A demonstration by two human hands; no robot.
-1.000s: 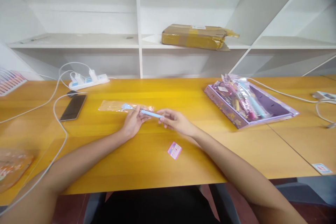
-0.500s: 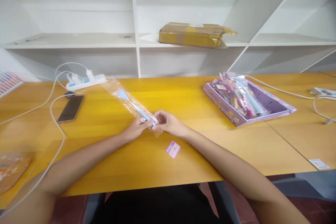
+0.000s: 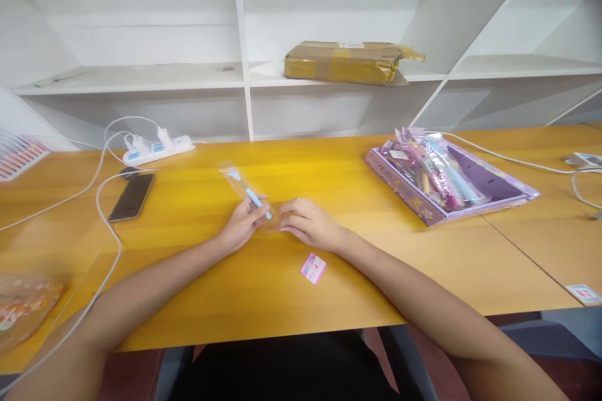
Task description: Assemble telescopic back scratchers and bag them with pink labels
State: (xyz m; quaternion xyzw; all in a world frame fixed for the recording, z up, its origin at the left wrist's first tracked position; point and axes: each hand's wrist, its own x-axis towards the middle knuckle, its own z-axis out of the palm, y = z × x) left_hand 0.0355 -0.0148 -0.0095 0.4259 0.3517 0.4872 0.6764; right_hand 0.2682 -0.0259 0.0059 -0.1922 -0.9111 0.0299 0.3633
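Note:
A light-blue back scratcher [image 3: 254,196] with a splayed, fork-like head lies slanted inside a clear plastic bag [image 3: 229,180]. My left hand [image 3: 242,224] is closed around the lower part of both, its thumb across the blue handle. Just right of the handle's end, my right hand [image 3: 308,223] has curled fingers by the lower end of the bag. Whether those fingertips pinch the bag's edge is too faint to make out. On the table below my hands lies a small pink-edged card [image 3: 313,268].
A purple tray [image 3: 510,191] with several bagged items stands at right. At left are a phone [image 3: 132,197], a power strip [image 3: 164,148], a loose white cable [image 3: 111,229] and an orange see-through pouch [image 3: 28,310]. A taped cardboard box [image 3: 343,62] sits on the shelf.
My right hand has shifted right, off the handle's end, and its fingers point down more. The bag and back scratcher are drawn nearer and look shorter, still in my left hand.

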